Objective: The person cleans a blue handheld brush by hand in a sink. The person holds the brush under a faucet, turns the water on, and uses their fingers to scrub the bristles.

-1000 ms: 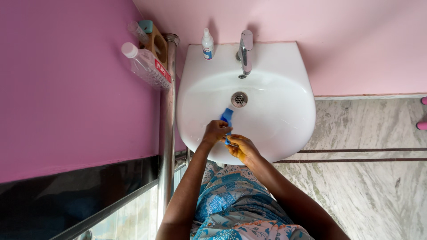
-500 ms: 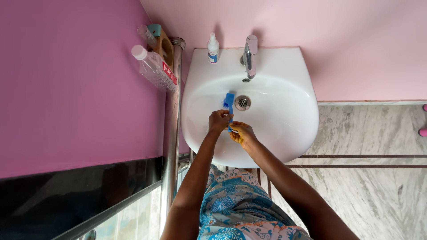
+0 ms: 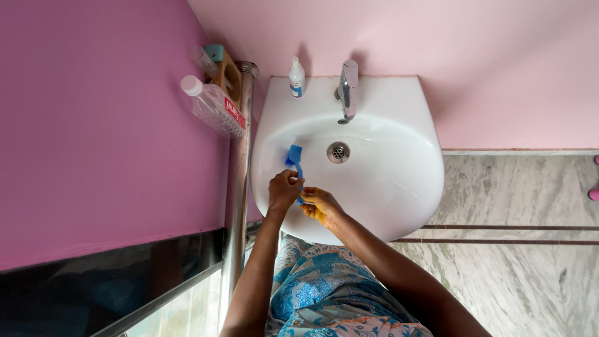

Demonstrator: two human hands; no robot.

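Both hands grip a blue brush (image 3: 294, 160) over the sink (image 3: 399, 181): left hand (image 3: 284, 189) closed round its handle, right hand (image 3: 319, 206) pinching the end. Bristles sit at nine o'clock of the drain (image 3: 337, 151); tap (image 3: 347, 90) and spray bottle (image 3: 296, 77) at twelve.

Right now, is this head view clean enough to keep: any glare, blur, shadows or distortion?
Head view: even daylight, sharp throughout, no motion blur on the left hand, right hand or blue brush. Soft sheen only on the white basin and the tap. Faint shadows fall on the pink wall behind the tap and the spray bottle. Slight wide-angle stretch at the edges.
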